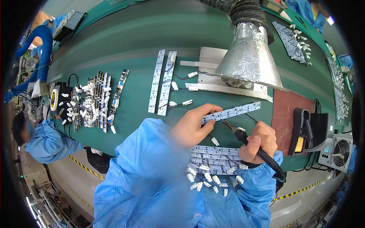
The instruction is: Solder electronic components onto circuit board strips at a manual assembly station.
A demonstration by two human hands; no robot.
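My left hand (pixel 194 125) pinches the left end of a narrow white LED circuit board (pixel 241 110), held tilted above the green bench. My right hand (pixel 259 143) is closed around the dark handle of a soldering iron (pixel 241 135). The iron's tip lies at the board's lower edge, close to my left fingers; contact is unclear. A thin dark wire (pixel 251 118) runs from the board toward my right hand, and whether my fingers grip it is hidden. Below the board hangs a white connector (pixel 215 141). Against my body lies a pile of similar boards (pixel 215 155) with wires and white connectors.
A foil-covered extraction funnel (pixel 247 57) hangs over a pale metal fixture (pixel 211 81). Two LED boards (pixel 156 81) lie left of it, with more wired boards (pixel 91 100) farther left. At right are a reddish mat (pixel 287 114), an iron stand (pixel 300 133) and a fan unit (pixel 340 152).
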